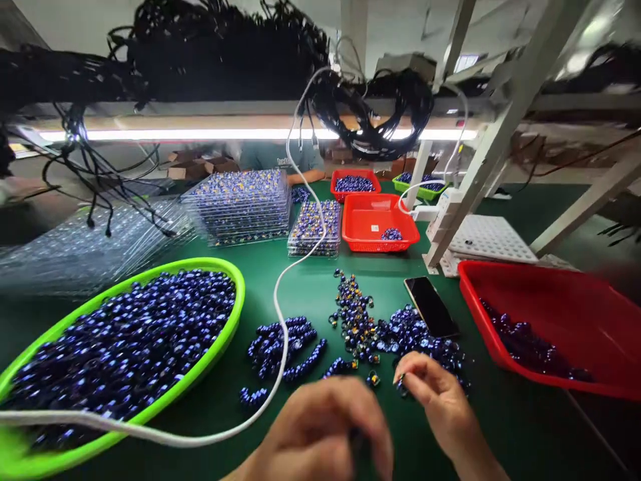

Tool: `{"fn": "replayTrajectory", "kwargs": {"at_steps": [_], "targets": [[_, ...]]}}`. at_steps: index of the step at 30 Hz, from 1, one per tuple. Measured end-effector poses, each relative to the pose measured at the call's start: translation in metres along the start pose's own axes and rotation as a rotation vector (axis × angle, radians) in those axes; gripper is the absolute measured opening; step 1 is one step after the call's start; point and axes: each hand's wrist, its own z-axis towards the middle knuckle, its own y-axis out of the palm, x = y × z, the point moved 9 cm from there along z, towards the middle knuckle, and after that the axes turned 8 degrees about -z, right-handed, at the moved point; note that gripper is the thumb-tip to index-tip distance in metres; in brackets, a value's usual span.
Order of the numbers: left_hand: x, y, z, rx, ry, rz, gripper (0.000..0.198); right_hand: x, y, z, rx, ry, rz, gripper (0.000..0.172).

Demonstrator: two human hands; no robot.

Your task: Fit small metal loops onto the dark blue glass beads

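My left hand [325,427] is low in the middle of the view, blurred by motion, fingers curled over something I cannot make out. My right hand [433,397] is beside it, fingertips pinched on a small dark blue bead-like part at the edge of a loose pile of blue parts [400,334] on the green table. Short rows of strung blue parts [283,347] lie just left of the pile.
A green basket [230,314] full of blue parts sits at left, a white cable [280,314] crossing it. A red bin [575,321] is at right, a black phone [431,306] beside it. Stacked clear trays [240,207], red baskets [378,224] and a person's arm lie beyond.
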Motion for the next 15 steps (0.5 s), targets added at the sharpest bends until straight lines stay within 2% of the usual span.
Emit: {"fn": "replayTrajectory", "kwargs": {"at_steps": [1,5,7,15], "targets": [[-0.007,0.0,0.008,-0.041,0.019,-0.013,0.025,0.001,-0.005,0.001,0.024,-0.003,0.048,0.02],[-0.055,-0.039,0.033,0.152,-0.09,0.025,0.028,0.0,-0.008,0.004,0.017,-0.014,0.115,0.013],[-0.069,-0.052,0.037,0.211,-0.122,0.056,0.031,-0.001,-0.005,0.003,0.012,-0.009,0.104,0.013],[-0.084,-0.065,0.034,0.234,-0.133,0.209,0.03,-0.002,0.0,0.0,0.013,0.008,-0.147,0.015]]}}
